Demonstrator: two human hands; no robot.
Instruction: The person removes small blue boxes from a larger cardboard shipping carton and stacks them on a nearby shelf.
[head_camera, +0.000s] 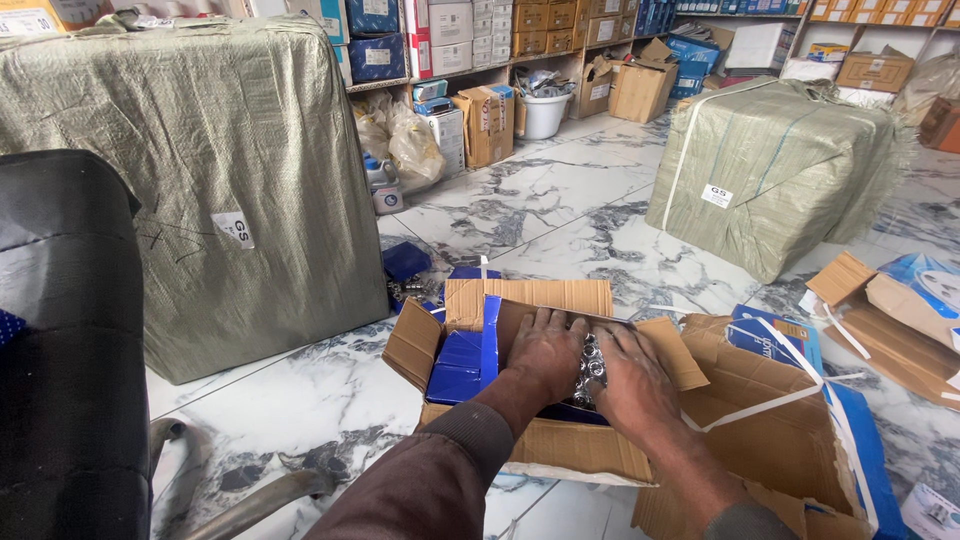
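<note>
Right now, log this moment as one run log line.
left hand: pressing shiny metal part | right hand: pressing same part | site: open cardboard box with blue boxes | floor: marble
</note>
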